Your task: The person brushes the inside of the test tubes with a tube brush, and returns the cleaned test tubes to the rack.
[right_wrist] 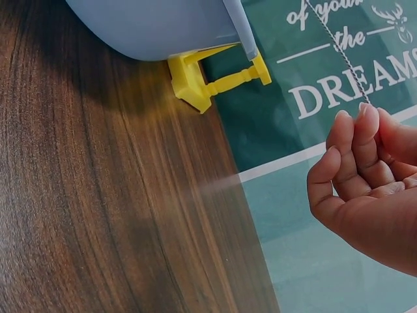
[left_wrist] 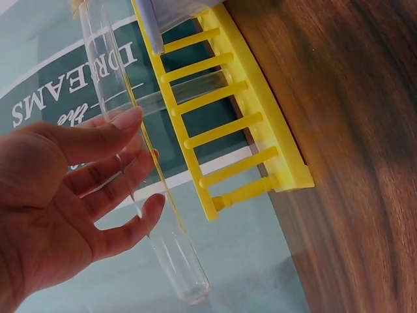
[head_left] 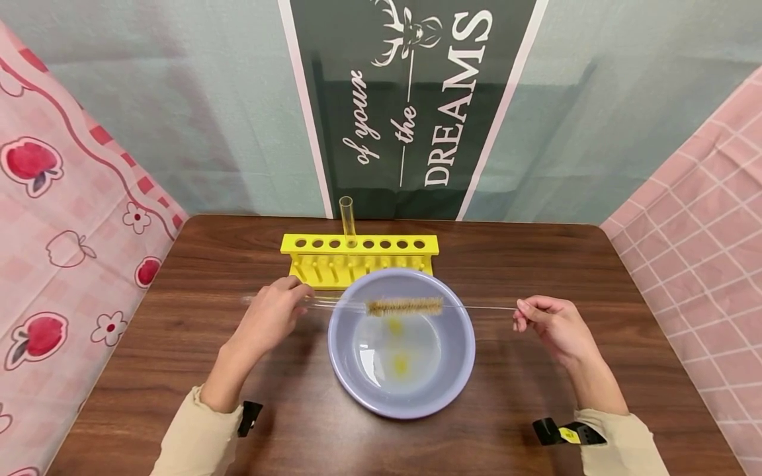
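My left hand (head_left: 270,317) grips a clear glass test tube (left_wrist: 179,264) between thumb and fingers. The tube lies nearly level, its mouth over the lavender basin (head_left: 401,408). At that mouth is the bristle head of a test tube brush (head_left: 407,307), also above the basin; whether the bristle tip sits inside is hard to tell. My right hand (head_left: 553,325) pinches the far end of the brush's twisted wire handle (right_wrist: 352,68) between thumb and fingertips. Water with two yellowish patches shows in the basin.
Behind the basin stands a yellow test tube rack (head_left: 359,244), partly hidden by the rim. One upright test tube (head_left: 347,215) stands in it. The brown wooden table (head_left: 506,396) meets printed cloths at the back and both sides.
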`<state>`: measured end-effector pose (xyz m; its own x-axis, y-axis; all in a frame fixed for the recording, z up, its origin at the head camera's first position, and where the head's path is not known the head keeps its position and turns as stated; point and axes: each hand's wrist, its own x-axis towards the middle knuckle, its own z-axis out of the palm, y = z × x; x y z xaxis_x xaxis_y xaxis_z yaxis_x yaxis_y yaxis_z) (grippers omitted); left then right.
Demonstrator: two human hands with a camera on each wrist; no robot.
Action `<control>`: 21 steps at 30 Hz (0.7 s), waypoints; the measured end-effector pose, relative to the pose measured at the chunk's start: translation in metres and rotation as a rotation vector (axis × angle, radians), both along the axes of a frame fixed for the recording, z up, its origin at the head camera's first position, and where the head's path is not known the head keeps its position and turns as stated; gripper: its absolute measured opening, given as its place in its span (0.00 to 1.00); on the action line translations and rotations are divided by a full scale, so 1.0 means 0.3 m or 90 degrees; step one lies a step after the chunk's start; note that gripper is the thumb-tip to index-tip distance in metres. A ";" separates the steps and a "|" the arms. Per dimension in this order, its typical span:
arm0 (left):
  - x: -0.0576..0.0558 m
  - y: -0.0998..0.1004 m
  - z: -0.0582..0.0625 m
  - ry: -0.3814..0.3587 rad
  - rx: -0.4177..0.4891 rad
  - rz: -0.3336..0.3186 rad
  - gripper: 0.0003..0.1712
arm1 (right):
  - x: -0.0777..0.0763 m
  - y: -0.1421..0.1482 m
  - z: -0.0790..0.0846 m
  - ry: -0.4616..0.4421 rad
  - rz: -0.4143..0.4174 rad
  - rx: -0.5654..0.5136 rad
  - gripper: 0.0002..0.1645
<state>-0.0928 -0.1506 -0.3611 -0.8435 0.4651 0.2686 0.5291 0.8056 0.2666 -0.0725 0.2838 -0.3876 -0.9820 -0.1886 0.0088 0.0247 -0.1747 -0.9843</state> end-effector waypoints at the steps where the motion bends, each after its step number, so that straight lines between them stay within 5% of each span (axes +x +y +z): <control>1: 0.001 0.001 0.001 0.000 -0.002 -0.001 0.14 | 0.000 0.000 0.000 -0.001 0.000 0.001 0.14; 21: 0.004 0.000 0.004 -0.025 -0.009 -0.010 0.16 | 0.002 0.006 -0.011 -0.006 -0.005 -0.020 0.15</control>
